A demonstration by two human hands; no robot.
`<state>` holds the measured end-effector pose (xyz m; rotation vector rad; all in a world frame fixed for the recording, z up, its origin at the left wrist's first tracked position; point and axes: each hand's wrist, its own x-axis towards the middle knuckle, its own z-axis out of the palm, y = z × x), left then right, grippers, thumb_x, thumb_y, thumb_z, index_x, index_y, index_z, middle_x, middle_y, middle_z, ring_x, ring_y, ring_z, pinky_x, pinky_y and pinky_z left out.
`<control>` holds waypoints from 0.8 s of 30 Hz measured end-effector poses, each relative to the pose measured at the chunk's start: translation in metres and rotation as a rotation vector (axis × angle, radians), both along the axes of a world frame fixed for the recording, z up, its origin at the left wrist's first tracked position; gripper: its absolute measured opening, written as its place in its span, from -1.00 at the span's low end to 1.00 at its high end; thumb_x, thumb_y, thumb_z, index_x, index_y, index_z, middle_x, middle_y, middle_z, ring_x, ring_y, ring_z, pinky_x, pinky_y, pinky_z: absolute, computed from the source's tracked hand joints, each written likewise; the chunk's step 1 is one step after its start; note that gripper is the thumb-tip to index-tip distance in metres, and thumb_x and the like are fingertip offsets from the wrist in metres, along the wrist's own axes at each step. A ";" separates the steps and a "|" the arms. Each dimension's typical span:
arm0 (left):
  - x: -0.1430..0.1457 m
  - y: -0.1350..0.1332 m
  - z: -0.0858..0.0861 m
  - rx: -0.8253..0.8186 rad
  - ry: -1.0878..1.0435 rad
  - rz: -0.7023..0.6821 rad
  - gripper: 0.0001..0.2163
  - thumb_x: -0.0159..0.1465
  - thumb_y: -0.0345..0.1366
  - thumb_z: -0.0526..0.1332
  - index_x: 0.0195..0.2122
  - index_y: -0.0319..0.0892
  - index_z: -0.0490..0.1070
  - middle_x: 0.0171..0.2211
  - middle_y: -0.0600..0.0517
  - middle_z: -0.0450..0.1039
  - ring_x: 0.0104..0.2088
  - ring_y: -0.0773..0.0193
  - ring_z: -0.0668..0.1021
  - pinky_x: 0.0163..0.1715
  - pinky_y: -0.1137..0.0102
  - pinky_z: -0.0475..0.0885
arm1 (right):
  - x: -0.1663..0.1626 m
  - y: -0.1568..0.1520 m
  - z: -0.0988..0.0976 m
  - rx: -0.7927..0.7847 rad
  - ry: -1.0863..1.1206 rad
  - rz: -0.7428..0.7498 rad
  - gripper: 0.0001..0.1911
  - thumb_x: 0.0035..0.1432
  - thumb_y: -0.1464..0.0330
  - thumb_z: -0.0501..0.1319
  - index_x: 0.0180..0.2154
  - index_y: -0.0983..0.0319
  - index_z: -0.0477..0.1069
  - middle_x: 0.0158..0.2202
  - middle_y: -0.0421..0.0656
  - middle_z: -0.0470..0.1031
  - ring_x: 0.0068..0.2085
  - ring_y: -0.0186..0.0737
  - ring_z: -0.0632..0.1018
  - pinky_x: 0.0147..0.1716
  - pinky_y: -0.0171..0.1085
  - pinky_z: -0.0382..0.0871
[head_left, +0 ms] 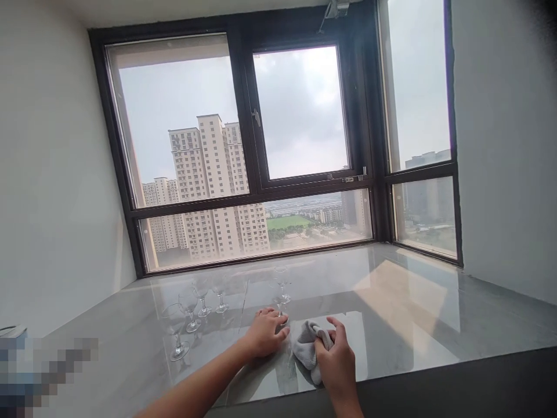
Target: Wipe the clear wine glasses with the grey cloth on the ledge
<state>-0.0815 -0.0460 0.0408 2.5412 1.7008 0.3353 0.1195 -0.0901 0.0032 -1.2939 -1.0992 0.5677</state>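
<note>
My left hand [266, 334] rests low over the glossy grey sill, thumb and fingers apart. Its fingertips are at the foot of a clear stemmed glass [279, 303], whose bowl is hard to make out; whether they touch it I cannot tell. My right hand [338, 359] grips a bunched grey cloth [306, 346] near the sill's front edge, with the index finger raised. Just behind the first glass stands another stemmed glass [284, 288]. To the left, several more upright glasses form a loose group, the nearest glass [176, 334] closest to my left forearm.
The tiled window sill [404, 331] stretches from wall to wall and drops off at a dark front edge. Behind it rise dark-framed windows [256, 200] with a handle. White walls [56, 174] close both sides. A pixelated patch covers the lower left corner.
</note>
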 end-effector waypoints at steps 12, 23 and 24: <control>-0.142 -0.040 -0.001 0.027 0.098 0.564 -0.45 0.34 -0.04 -0.06 0.28 -0.11 0.33 0.31 -0.10 0.29 0.34 -0.08 0.24 0.29 -0.04 0.08 | 0.003 0.000 0.001 -0.058 -0.042 0.042 -0.47 0.00 0.13 0.10 0.02 0.16 0.29 -0.30 -0.13 0.52 -0.34 -0.09 0.55 -0.37 -0.26 0.31; -0.135 -0.056 -0.018 0.004 0.072 0.763 -0.36 0.28 -0.06 0.03 0.39 -0.11 0.10 0.42 -0.17 0.01 0.40 -0.15 0.08 0.31 -0.05 0.01 | -0.002 0.001 -0.002 -0.007 -0.029 -0.004 -0.53 0.05 0.17 0.09 0.02 0.15 0.31 -0.32 -0.15 0.52 -0.39 -0.13 0.54 -0.39 -0.28 0.30; -0.128 -0.061 -0.018 -0.016 0.059 0.796 -0.34 0.27 -0.07 0.05 0.39 -0.13 0.09 0.43 -0.18 -0.01 0.41 -0.17 0.06 0.31 -0.06 -0.01 | -0.003 0.000 -0.002 -0.006 -0.023 -0.006 -0.53 0.06 0.17 0.08 0.02 0.16 0.31 -0.32 -0.15 0.52 -0.40 -0.14 0.53 -0.41 -0.28 0.30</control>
